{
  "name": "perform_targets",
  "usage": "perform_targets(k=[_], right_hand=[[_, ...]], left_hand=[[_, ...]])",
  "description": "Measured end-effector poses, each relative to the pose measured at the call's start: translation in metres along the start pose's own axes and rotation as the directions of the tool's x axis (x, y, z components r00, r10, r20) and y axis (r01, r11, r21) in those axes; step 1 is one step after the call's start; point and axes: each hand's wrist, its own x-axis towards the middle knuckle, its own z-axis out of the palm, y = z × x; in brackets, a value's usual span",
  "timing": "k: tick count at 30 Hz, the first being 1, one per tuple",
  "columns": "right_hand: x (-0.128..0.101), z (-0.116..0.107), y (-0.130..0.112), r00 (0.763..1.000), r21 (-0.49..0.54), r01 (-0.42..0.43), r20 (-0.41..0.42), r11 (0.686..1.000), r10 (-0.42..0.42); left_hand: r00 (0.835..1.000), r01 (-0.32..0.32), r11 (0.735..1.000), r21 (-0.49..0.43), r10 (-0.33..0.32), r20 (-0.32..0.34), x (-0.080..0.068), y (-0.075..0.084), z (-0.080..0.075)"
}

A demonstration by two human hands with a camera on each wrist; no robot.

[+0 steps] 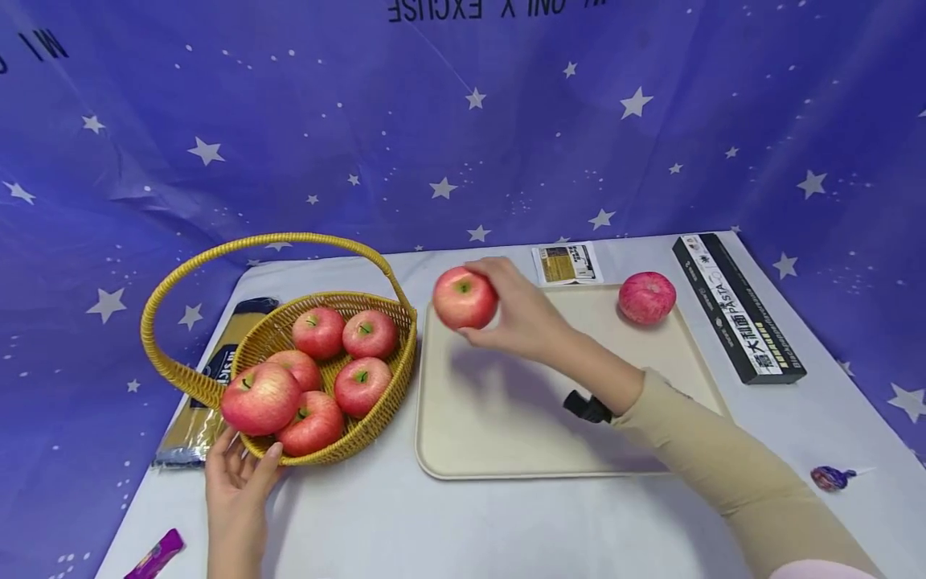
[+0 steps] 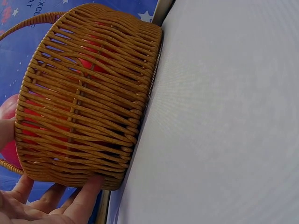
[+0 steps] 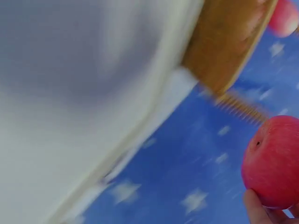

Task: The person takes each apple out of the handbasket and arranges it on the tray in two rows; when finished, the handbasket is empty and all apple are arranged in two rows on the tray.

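A wicker basket (image 1: 396, 386) with a tall handle stands at the left, holding several red apples. One large apple (image 1: 261, 398) sits high against its near-left rim. My left hand (image 1: 235, 490) grips the basket's near side, thumb at the rim and fingers against the woven wall (image 2: 84, 116). Held in my right hand (image 1: 521, 314) is another red apple (image 1: 463, 297), raised over the left end of a beige tray (image 1: 499, 434). That apple (image 3: 273, 161) also shows in the right wrist view, fingertips on its underside. A further apple (image 1: 647, 298) lies in the tray's far right corner.
A golden packet (image 1: 184, 434) lies partly beneath the basket. Right of the tray is a black pasta box (image 1: 738, 310), and behind the tray a small packet (image 1: 567, 264). A lollipop (image 1: 832, 478) lies at the right, a purple-wrapped stick (image 1: 155, 555) at the near left.
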Motion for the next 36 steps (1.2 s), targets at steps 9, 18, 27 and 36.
perform_targets(k=[9, 18, 27, 36], right_hand=[[-0.044, -0.036, 0.108, 0.912, -0.096, -0.407, 0.012, 0.908, 0.41], [-0.056, -0.038, 0.14, 0.866, -0.198, -0.489, 0.002, 0.849, 0.5], [-0.05, -0.036, 0.143, 0.878, -0.223, -0.463, 0.014, 0.858, 0.478], [-0.035, -0.022, 0.109, 0.977, -0.29, -0.212, -0.045, 0.933, 0.208]], left_hand=[[1.0, -0.001, 1.0, 0.014, 0.001, 0.003, 0.0, 0.001, -0.001], [1.0, -0.007, 1.0, 0.018, 0.007, -0.001, -0.001, 0.001, 0.0], [1.0, -0.005, 1.0, 0.03, 0.005, 0.005, -0.001, 0.0, -0.001], [1.0, -0.012, 0.999, 0.044, 0.012, 0.006, 0.0, 0.0, -0.001]])
